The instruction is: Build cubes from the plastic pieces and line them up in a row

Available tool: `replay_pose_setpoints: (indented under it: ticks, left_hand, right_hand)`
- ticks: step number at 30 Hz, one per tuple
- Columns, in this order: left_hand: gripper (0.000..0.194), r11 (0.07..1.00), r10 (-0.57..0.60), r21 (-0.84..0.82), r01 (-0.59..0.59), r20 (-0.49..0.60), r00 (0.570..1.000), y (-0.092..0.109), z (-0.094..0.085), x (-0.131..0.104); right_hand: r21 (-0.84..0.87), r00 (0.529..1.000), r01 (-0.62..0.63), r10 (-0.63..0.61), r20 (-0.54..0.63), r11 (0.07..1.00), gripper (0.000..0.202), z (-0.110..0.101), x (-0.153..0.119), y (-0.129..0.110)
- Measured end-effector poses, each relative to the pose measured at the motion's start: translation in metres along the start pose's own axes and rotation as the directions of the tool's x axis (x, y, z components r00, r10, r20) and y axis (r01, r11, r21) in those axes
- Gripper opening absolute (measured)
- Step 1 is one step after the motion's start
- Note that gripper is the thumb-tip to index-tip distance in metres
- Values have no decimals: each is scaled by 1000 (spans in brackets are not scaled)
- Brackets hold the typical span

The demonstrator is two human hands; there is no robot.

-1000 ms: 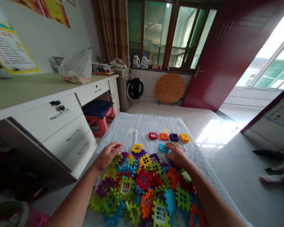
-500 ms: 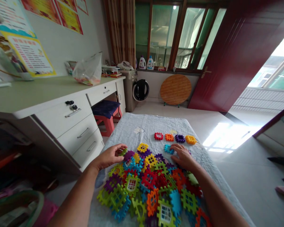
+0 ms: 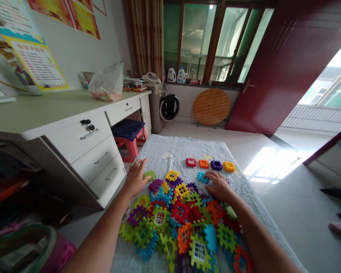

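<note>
A heap of colourful interlocking plastic building blocks (image 3: 179, 211), square with notched edges, covers the near part of the cloth. My left hand (image 3: 135, 179) is raised at the heap's left edge, fingers apart and nothing in them, beside a lime-green block (image 3: 150, 174). On the right, my right hand (image 3: 219, 185) rests low, its fingertips and thumb around a light-blue block (image 3: 202, 177) that they partly cover. Beyond it a red block (image 3: 191, 162), an orange block (image 3: 204, 163), a dark purple block (image 3: 216, 165) and a yellow block (image 3: 229, 167) lie in a spaced row.
A pale blue cloth (image 3: 176, 148) covers the table under the blocks. To the left stand a white desk (image 3: 82, 146) with drawers and a red stool (image 3: 130, 146) with a dark cushion. A washing machine (image 3: 157, 108) and a round wooden tabletop (image 3: 211, 107) are at the back.
My left hand has lifted and drawn back leftward from the lime-green block, its fingers spreading and uncovering it. My right hand has stayed at the light-blue block.
</note>
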State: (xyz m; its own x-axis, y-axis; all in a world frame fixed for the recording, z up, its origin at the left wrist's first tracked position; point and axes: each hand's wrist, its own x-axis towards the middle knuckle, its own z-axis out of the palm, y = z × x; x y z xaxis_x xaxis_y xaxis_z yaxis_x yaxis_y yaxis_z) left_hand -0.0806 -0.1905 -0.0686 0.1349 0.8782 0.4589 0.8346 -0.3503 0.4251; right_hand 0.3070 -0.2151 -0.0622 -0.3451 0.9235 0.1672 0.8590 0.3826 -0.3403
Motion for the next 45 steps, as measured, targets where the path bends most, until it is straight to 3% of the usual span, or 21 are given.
replay_pose_setpoints:
  ticks: [2, 7, 12, 16, 18, 20, 23, 26, 31, 38, 42, 45]
  left_hand:
    - [62, 999, -1, 50, 0, 10, 1000, -4, -1, 0]
    - [43, 999, -32, 6, 31, 213, 976, -3, -5, -2]
    - [49, 993, -56, -90, 75, 200, 978, 0, 1, -4]
    - [55, 965, -57, -246, 87, 126, 990, 3, 3, -2]
    - [51, 948, -71, -300, 108, 132, 989, 8, -3, -1]
    - [44, 922, -87, -352, 158, 210, 974, 15, -13, 0]
    - [41, 890, -31, -406, 207, 400, 916, 23, -26, -1]
    - [46, 904, 79, -401, 150, 499, 863, 28, -29, -2]
    - [47, 898, 106, -415, 148, 528, 842, 32, -22, -4]
    - [54, 874, -58, -396, 282, 490, 870, 33, -17, -4]
    - [54, 913, -7, -364, 184, 437, 900, 31, -13, -3]
    - [59, 936, 80, -339, 96, 470, 879, 27, -13, -4]
  right_hand:
    - [-3, 1000, 4, -4, 8, 1000, 37, 0, 1, 1]
    - [-19, 999, 14, -13, 51, 1000, 39, -3, 6, 5]
    - [-29, 996, -32, 35, 87, 999, 53, -19, -6, 7]
    - [21, 998, -13, 12, 69, 1000, 48, -32, -31, 3]
    - [41, 1000, -8, 7, 16, 999, 42, -33, -41, -1]
    - [57, 996, -31, 35, -80, 998, 35, -29, -45, -4]
    - [78, 974, -71, 86, -209, 994, 30, -18, -44, -6]
    - [83, 959, -73, 93, -266, 994, 28, -9, -40, -4]
    - [79, 951, -64, 84, -297, 995, 25, -3, -41, -2]
    - [82, 963, -62, 81, -258, 995, 23, -1, -41, -3]
    - [93, 960, -67, 89, -266, 993, 22, -1, -40, -2]
    - [94, 961, -66, 89, -262, 993, 21, -1, -41, -3]
